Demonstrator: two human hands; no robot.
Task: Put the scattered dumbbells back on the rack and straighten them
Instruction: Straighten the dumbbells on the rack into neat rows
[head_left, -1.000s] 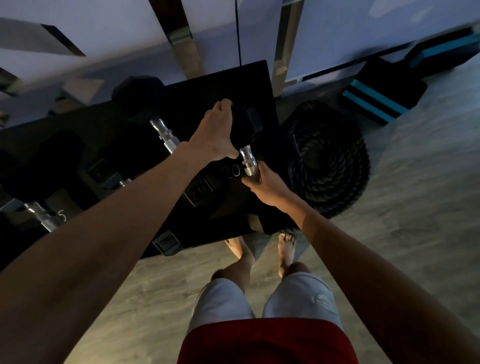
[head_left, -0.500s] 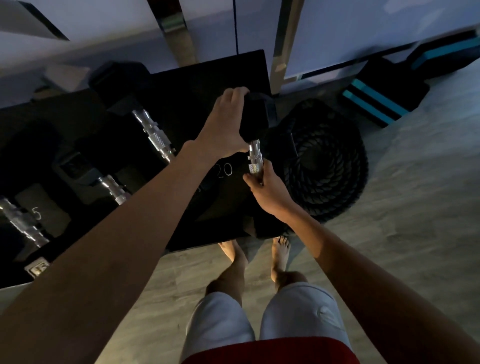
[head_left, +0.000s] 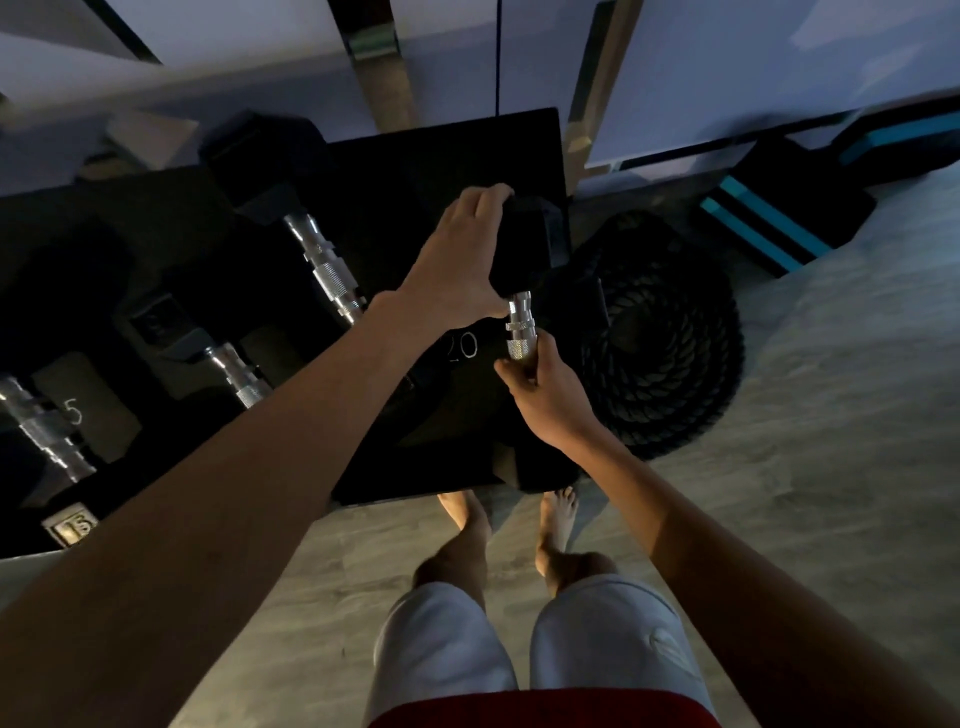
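Head view: the dumbbell (head_left: 521, 332) is at the right end of the rack (head_left: 441, 150), just beside the painted "20" (head_left: 462, 345). One second ago its silver handle was slanting, with the far end leaning toward 11 o'clock. Now the handle runs almost straight from 12 to 6 o'clock, so I judge that this one is already on the rack and the straightening is nearly done.

The left hand (head_left: 457, 260) has its fingers (head_left: 483, 195) curled over the far black head and grips it. The right hand (head_left: 550, 400) has its fingers wrapped round the near part of the handle. The near head is hidden under this hand and in shadow, so I cannot tell if it sits fully in its place.

Toward 9 o'clock from the held one, three neighbour dumbbells lie on the rack – the second dumbbell (head_left: 324, 270), the third dumbbell (head_left: 236, 374) and the fourth dumbbell (head_left: 39, 426). They all slant toward 11 o'clock, so they probably need straightening too.

At 3 o'clock, close to the rack's end, a coiled rope (head_left: 670, 338) lies on the floor (head_left: 831, 415) – it may obstruct a step to the right. At 2 o'clock stands a black and teal box (head_left: 779, 223), well apart.
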